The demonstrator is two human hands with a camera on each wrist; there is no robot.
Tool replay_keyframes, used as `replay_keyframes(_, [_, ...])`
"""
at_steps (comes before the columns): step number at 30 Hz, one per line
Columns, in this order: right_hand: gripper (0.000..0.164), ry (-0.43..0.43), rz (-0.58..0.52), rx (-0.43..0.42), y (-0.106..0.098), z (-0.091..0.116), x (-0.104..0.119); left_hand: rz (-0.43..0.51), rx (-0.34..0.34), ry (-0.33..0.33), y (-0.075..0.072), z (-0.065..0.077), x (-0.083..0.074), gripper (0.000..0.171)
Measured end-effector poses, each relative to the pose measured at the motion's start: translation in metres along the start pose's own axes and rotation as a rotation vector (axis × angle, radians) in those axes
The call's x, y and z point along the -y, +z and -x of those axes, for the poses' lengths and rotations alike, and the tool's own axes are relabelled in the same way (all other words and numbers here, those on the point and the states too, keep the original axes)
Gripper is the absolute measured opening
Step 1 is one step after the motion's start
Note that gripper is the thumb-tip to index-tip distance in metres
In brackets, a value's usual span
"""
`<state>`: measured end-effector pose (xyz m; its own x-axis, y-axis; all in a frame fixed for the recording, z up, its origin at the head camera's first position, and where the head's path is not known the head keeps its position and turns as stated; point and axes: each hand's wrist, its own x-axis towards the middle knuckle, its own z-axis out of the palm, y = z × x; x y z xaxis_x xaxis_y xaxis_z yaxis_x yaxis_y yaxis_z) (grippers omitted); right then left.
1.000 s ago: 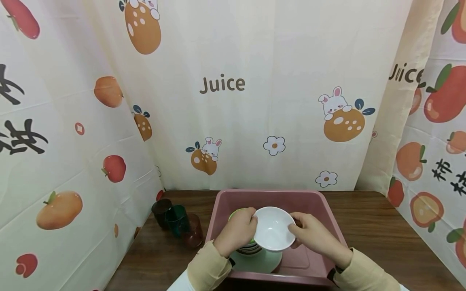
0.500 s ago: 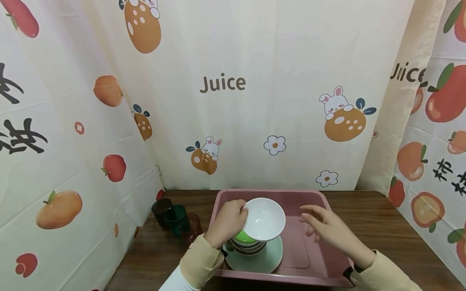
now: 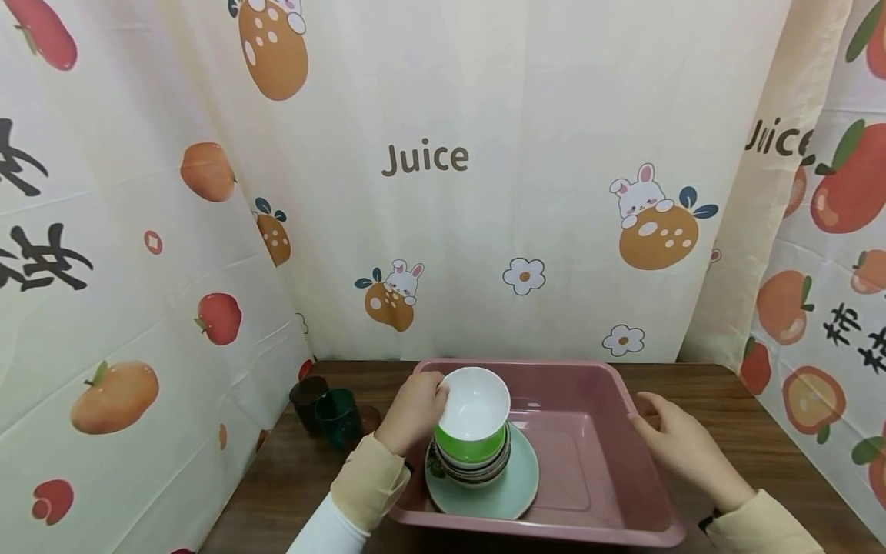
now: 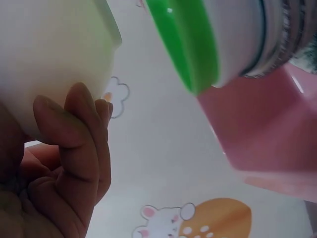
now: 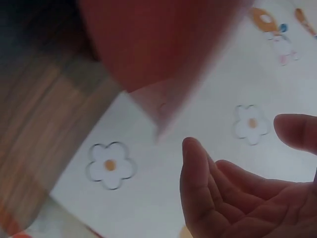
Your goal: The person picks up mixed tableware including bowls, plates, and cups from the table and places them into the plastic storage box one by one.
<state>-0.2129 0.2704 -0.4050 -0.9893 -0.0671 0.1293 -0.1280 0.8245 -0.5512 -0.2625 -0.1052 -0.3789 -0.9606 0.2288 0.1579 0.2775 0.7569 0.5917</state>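
Note:
My left hand [image 3: 414, 412] grips the rim of a white bowl [image 3: 474, 402], which is tilted so its inside faces the head view. In the left wrist view a gap shows between the white bowl [image 4: 54, 54] and a green bowl [image 4: 185, 44] on top of a stack. Under the green bowl [image 3: 471, 448] come several more bowls [image 3: 484, 474], some with dark patterned rims. They stand on a pale green plate [image 3: 524, 469] in the left part of a pink basin [image 3: 554, 446]. My right hand [image 3: 681, 442] is by the basin's right rim, fingers loosely bent, holding nothing.
Left of the basin, on the wooden table [image 3: 304, 492], stand a dark cup [image 3: 304, 400], a green cup [image 3: 338, 419] and a reddish cup [image 3: 370, 419] partly behind my left arm. Fruit-printed curtains [image 3: 457, 231] close off the back and both sides.
The right hand has let go of the white bowl and moved right, to the basin's edge. My left hand has carried the bowl left, over the stack.

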Motion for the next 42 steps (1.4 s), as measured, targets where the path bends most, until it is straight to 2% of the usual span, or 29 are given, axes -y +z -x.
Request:
replay_keyframes(4, [0.061,0.022,0.060,0.012,0.005,-0.005,-0.018,-0.023,0.017,-0.016,0.004,-0.003,0.006,0.018])
replay_keyframes(9, [0.063,0.034,0.060,0.061,0.013,-0.009,-0.032,-0.062,0.038,-0.022,0.009,-0.008,0.013,0.017])
replay_keyframes(12, [0.056,0.029,0.055,0.066,0.018,-0.011,-0.036,-0.087,0.041,-0.024,0.012,-0.010,0.016,0.017])
replay_keyframes(17, [0.041,0.046,0.057,0.053,0.027,-0.011,-0.034,-0.102,0.060,-0.022,0.016,-0.012,0.020,0.018])
replay_keyframes(23, [0.042,0.068,0.035,0.043,0.034,-0.008,-0.032,-0.216,0.077,0.041,0.022,-0.017,0.021,0.021])
replay_keyframes(27, [0.042,0.071,0.031,0.038,0.035,-0.008,-0.031,-0.284,0.099,0.039,0.021,-0.019,0.019,0.019])
replay_keyframes(32, [0.041,0.072,0.035,0.026,0.038,-0.005,-0.030,-0.317,0.127,0.029,0.021,-0.017,0.018,0.019])
replay_keyframes(42, [0.038,0.071,0.035,0.007,0.043,0.004,-0.028,-0.355,0.138,0.060,0.022,-0.017,0.022,0.014])
